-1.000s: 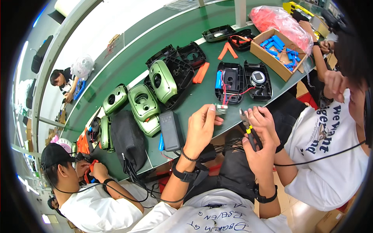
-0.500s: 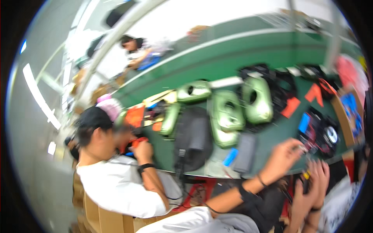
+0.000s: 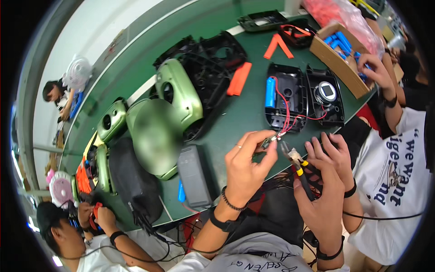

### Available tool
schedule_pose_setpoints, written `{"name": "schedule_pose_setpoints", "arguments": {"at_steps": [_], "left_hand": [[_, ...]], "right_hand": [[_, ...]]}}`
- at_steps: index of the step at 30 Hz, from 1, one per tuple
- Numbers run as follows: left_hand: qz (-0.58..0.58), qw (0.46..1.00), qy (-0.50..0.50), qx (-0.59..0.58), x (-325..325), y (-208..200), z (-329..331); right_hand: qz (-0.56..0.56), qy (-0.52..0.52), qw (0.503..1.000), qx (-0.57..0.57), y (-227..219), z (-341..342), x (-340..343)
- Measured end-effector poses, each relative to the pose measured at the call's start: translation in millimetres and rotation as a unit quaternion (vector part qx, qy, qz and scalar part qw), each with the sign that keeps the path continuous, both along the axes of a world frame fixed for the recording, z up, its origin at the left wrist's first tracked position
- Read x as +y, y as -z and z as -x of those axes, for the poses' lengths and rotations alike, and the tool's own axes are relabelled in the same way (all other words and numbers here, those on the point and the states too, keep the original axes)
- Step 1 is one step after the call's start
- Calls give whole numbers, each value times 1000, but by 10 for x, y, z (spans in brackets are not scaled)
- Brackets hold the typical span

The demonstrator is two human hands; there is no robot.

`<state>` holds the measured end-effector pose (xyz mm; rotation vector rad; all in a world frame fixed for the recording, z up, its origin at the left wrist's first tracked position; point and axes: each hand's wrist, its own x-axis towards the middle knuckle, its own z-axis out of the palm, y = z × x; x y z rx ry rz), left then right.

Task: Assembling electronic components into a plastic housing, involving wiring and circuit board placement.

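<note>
Left hand [image 3: 247,165] pinches red wires [image 3: 284,131] – right hand [image 3: 319,192] grips pliers [image 3: 297,165] just beside

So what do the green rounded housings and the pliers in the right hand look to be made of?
The green rounded housings look like moulded plastic with a soft metallic sheen, judging by their smooth curves and highlights. The small pliers in the right hand seem to have dull grey metal jaws and dark grips with yellow bands, probably rubber or plastic.
</note>
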<state>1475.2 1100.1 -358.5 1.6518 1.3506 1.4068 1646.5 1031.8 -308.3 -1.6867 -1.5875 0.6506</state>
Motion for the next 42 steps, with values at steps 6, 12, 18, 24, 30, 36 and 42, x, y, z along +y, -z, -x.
{"name": "schedule_pose_setpoints", "arguments": {"at_steps": [6,12,18,24,30,36,42], "left_hand": [[-27,999,23,3,18,79,-162],[-48,998,22,24,-16,65,-164],[-60,998,24,26,-45,120,-130],[-97,993,18,63,-36,112,-143],[-113,988,17,101,-63,96,-135],[-118,988,35,89,-46,109,-124],[-100,992,51,54,-42,89,-125]], "right_hand": [[19,16,999,-22,19,-129,-29],[12,10,1000,-5,-2,-93,-13],[28,14,999,-12,-14,-84,-59],[25,11,1000,-9,-26,-115,-49],[39,26,999,3,-5,-113,-78],[132,18,986,97,-69,-272,-34],[219,-9,937,271,-47,-416,39]]}}
